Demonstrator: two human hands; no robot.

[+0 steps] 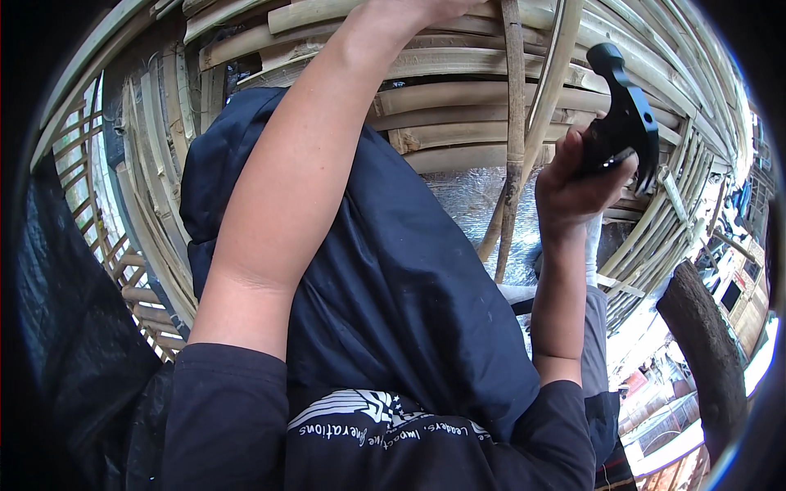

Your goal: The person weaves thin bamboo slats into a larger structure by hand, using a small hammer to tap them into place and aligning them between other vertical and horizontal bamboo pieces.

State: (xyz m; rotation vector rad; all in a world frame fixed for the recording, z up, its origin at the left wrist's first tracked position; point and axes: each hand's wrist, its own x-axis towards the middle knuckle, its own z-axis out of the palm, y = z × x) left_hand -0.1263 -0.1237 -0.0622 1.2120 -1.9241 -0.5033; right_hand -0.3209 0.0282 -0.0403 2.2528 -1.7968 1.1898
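Observation:
My right hand (585,184) is raised at the upper right, fingers closed around a black claw hammer (632,119). The hammer's head points up and away from me; its handle is mostly hidden in the fist. My left arm reaches far forward, and only part of my left hand (430,10) shows at the top edge. Its fingers are out of the picture, so what it touches cannot be seen. Just right of it stands a thin bamboo pole (514,106), with a split bamboo strip (558,74) slanting across behind it. Rows of split bamboo slats (458,96) lie beyond.
Dark blue cloth (393,270) covers my lap. A shiny silver sheet (463,204) lies below the slats. On the right are a bamboo slat wall (655,217) and a thick dark log (706,352). Black plastic sheeting (74,327) hangs at the left beside a bamboo lattice (86,196).

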